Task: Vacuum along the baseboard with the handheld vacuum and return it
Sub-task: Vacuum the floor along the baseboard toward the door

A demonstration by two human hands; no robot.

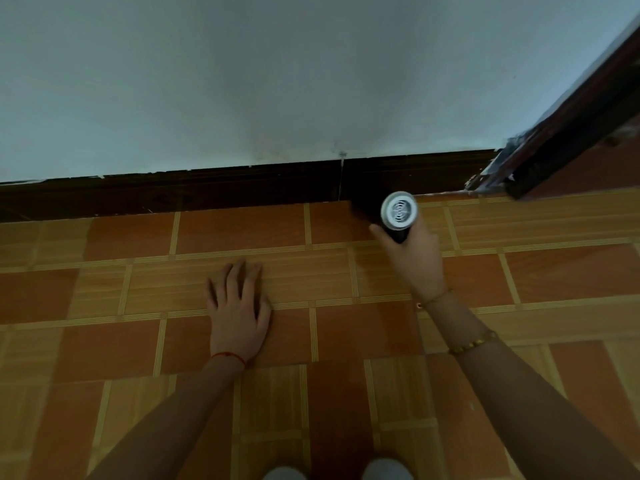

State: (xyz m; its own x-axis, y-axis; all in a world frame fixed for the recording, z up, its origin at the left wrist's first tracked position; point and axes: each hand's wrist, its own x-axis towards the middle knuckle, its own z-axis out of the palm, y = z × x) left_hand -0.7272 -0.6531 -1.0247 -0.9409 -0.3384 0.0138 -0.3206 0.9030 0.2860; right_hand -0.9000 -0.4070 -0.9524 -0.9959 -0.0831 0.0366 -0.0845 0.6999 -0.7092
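Observation:
A dark brown baseboard [207, 190] runs along the foot of the pale wall, from the left edge to the door frame at the right. My right hand [414, 258] grips the black handheld vacuum [399, 211], whose round white vented end faces the camera. The vacuum's dark front end points at the baseboard near its right end and blends into it, so I cannot tell whether they touch. My left hand [239, 306] lies flat on the floor with its fingers spread, holding nothing, a short way in front of the baseboard.
The floor [138, 341] is orange and tan tile in a grid pattern. A dark wooden door frame [571, 126] rises at the right, with an opening beyond it. Two pale rounded shapes, seemingly my knees [336, 472], show at the bottom edge.

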